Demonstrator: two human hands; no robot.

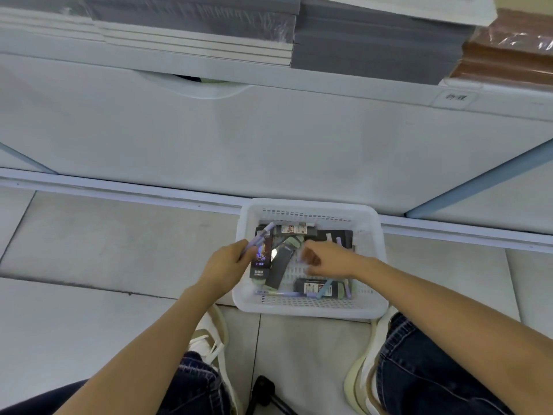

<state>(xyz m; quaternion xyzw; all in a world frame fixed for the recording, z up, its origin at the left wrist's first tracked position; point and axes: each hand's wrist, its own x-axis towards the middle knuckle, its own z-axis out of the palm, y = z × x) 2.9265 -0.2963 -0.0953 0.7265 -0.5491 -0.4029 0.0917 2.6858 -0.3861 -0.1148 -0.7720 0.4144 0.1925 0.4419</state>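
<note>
My left hand (224,266) grips the pen (261,236); I'd ease my right hand (326,259), grip unclear, into the basket (309,308)

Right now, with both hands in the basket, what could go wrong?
1. The left hand holds the purple pen by its near end. The long free end lies over a dark box and could snag it or twist out of the grip.
2. The right hand reaches into mixed clutter. Motion blur hides what its fingers hold, so a mis-pick among the loose pens is possible.
3. The white basket sits unheld on smooth floor and may slide.
</note>
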